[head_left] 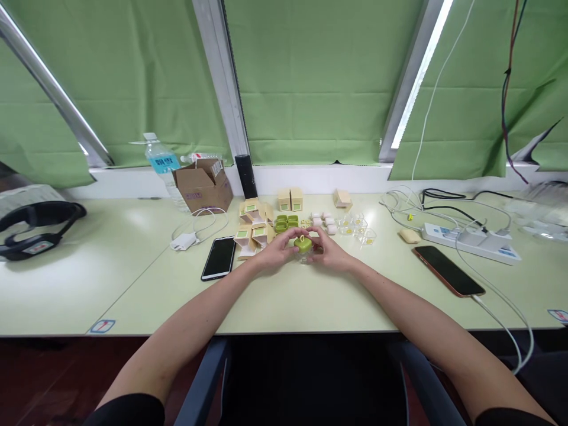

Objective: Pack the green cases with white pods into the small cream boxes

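Observation:
Between both hands, above the table, is a small green lid [303,244] with a pale yellow loop on top; a clear piece shows beneath it. My left hand [278,251] closes on its left side with the fingertips. My right hand [329,252] pinches it from the right, its fingers curled round the clear part. Just beyond lie several green square caps [286,223], small yellow loops [306,223], pale pinkish-white blocks [329,222] and clear plastic cups [355,225]. To the left are several small cardboard boxes [252,214], some with open flaps.
A phone [219,258] lies left, by a white charger [183,241]. Behind are a brown carton [204,188], a water bottle [164,163] and a black cylinder [246,176]. To the right are a power strip [470,241], tangled cables and another phone [448,270]. A headset [38,228] sits far left.

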`<move>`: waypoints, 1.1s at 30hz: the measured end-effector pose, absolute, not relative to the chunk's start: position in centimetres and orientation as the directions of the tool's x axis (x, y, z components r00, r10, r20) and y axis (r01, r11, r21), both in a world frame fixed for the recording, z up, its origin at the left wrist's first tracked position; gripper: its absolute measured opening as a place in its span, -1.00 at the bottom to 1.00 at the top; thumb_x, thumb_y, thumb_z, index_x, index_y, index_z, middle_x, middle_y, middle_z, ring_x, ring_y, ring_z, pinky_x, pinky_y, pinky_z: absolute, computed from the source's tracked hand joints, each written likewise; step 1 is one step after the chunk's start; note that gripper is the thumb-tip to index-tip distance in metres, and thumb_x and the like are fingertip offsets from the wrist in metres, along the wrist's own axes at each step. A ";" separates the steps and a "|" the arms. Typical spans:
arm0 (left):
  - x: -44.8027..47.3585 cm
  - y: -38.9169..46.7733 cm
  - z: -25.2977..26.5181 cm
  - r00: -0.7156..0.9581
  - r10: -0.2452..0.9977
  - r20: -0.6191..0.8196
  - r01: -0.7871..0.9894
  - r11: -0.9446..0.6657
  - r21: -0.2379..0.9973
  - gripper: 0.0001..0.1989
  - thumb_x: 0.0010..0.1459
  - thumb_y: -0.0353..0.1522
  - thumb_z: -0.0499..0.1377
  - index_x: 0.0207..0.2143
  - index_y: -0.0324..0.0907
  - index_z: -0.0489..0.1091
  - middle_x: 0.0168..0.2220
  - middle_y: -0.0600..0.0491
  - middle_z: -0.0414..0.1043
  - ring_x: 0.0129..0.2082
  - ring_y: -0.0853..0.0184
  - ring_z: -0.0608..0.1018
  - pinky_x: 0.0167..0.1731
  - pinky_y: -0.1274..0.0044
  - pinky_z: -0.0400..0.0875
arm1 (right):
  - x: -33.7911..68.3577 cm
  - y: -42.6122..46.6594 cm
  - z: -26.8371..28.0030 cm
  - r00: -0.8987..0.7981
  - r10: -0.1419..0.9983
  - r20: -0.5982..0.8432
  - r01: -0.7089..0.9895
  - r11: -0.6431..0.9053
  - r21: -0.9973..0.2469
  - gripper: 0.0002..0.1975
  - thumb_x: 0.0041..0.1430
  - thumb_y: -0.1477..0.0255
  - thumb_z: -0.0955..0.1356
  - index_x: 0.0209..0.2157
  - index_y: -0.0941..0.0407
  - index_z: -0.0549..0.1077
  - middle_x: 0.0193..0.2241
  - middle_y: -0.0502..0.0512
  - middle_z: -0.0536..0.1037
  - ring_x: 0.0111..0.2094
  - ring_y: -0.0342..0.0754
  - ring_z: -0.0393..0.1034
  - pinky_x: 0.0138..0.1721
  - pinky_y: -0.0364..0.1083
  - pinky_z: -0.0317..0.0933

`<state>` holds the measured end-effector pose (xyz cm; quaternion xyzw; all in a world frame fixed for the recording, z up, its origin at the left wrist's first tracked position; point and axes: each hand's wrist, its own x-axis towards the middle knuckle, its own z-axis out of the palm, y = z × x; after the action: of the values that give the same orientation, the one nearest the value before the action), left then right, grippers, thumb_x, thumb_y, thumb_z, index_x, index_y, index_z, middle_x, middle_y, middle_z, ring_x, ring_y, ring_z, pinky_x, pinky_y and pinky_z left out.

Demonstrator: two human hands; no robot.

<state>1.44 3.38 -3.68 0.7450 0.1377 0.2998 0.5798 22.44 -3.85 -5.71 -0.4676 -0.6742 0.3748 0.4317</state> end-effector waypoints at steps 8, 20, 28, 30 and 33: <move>1.4 3.3 -3.8 0.781 0.548 0.299 -0.146 -0.305 0.941 -0.64 0.20 -0.38 0.29 0.06 -0.08 0.50 0.15 -0.11 0.45 0.18 0.12 0.45 0.13 0.33 0.36 | 22.4 -3.8 -5.8 -0.215 0.948 0.233 0.257 0.285 -0.923 -0.25 0.05 0.49 0.52 0.21 0.03 0.15 -0.08 0.15 0.64 -0.13 0.01 0.56 -0.08 0.05 0.46; 1.1 2.9 -4.0 0.800 0.504 0.325 -0.109 -0.411 0.905 -0.63 0.23 -0.38 0.25 0.10 -0.06 0.49 0.12 -0.09 0.46 0.19 0.09 0.44 0.19 0.30 0.35 | 22.6 -3.5 -6.1 -0.260 0.941 0.218 0.221 0.278 -0.935 -0.21 0.04 0.48 0.51 0.23 0.02 0.11 0.00 0.17 0.61 -0.10 -0.01 0.54 -0.01 0.07 0.43; 0.9 3.5 -4.1 0.827 0.506 0.244 0.064 -0.516 0.854 -0.58 0.26 -0.43 0.14 0.16 -0.01 0.36 0.22 -0.02 0.38 0.29 0.11 0.38 0.37 0.17 0.17 | 22.6 -3.4 -6.2 -0.248 0.948 0.200 0.189 0.250 -0.950 -0.22 0.02 0.41 0.55 0.20 -0.02 0.15 -0.01 0.14 0.61 -0.04 0.05 0.53 0.03 0.10 0.41; 0.8 3.7 -4.0 0.826 0.500 0.259 0.068 -0.545 0.835 -0.59 0.25 -0.43 0.14 0.15 -0.02 0.36 0.22 -0.03 0.38 0.30 0.10 0.37 0.36 0.17 0.18 | 22.6 -3.5 -6.1 -0.252 0.947 0.198 0.187 0.248 -0.951 -0.22 0.02 0.40 0.55 0.20 -0.03 0.16 -0.02 0.14 0.62 -0.02 0.07 0.53 0.04 0.11 0.40; 0.7 3.6 -3.9 0.835 0.482 0.266 0.076 -0.579 0.812 -0.60 0.25 -0.43 0.13 0.13 -0.03 0.37 0.20 -0.04 0.40 0.30 0.10 0.37 0.34 0.18 0.22 | 22.7 -3.5 -6.0 -0.257 0.947 0.194 0.195 0.247 -0.949 -0.23 0.03 0.38 0.55 0.20 -0.03 0.15 -0.07 0.11 0.63 -0.04 0.07 0.54 0.05 0.13 0.40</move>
<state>0.73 3.64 -3.90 0.8564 0.1631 0.2368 0.4288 22.67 -3.48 -6.00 -0.4313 -0.6619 0.4364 0.4306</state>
